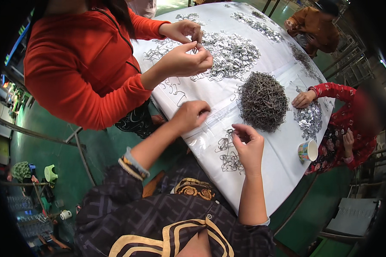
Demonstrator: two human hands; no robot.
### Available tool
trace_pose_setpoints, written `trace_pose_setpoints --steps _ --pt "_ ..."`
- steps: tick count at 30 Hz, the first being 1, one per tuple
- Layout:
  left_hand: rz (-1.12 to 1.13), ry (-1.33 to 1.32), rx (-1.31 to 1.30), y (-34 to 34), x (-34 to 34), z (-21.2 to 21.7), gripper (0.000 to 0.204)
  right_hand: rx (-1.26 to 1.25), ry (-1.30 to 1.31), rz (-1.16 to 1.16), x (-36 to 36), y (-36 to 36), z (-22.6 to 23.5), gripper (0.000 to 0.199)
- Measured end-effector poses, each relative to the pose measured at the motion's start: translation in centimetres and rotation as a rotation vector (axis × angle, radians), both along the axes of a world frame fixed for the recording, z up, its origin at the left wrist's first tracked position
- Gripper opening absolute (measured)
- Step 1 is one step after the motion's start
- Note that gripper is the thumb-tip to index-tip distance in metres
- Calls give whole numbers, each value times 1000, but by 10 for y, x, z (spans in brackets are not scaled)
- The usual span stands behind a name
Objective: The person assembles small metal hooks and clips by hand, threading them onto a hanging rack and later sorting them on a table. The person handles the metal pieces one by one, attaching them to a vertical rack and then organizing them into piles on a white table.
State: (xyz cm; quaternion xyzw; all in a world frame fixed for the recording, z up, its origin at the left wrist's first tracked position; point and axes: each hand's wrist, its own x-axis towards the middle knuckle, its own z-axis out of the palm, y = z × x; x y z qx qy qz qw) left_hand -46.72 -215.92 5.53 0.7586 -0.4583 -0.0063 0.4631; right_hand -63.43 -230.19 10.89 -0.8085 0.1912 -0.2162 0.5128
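My left hand [192, 115] is held over the table's near edge with its fingers curled in; whatever may be between them is hidden. To its right, my right hand [249, 147] has thumb and forefinger brought together at a small metal piece [230, 132]. Just beneath and beside those fingertips lies a loose heap of bent wire hooks [230, 162], some seemingly linked with small plates. Beyond my right hand rises a large round pile of dark wire hooks [263, 102]. A wide spread of shiny flat metal buckles [231, 53] lies farther back.
A person in red [83, 64] at my left works small parts with both hands. Across the right side, another person's hand [303, 99] touches a pile of silvery pieces [309, 119]. A paper cup [308, 150] stands near the right edge of the white-covered table [261, 188].
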Motion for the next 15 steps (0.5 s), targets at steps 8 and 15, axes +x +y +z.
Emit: trace_pose_setpoints --steps 8,15 --pt "-167 148 -214 6 -55 45 7 46 -47 75 2 19 16 37" --pt "-136 524 -299 19 -59 36 8 -333 5 84 21 -4 10 42"
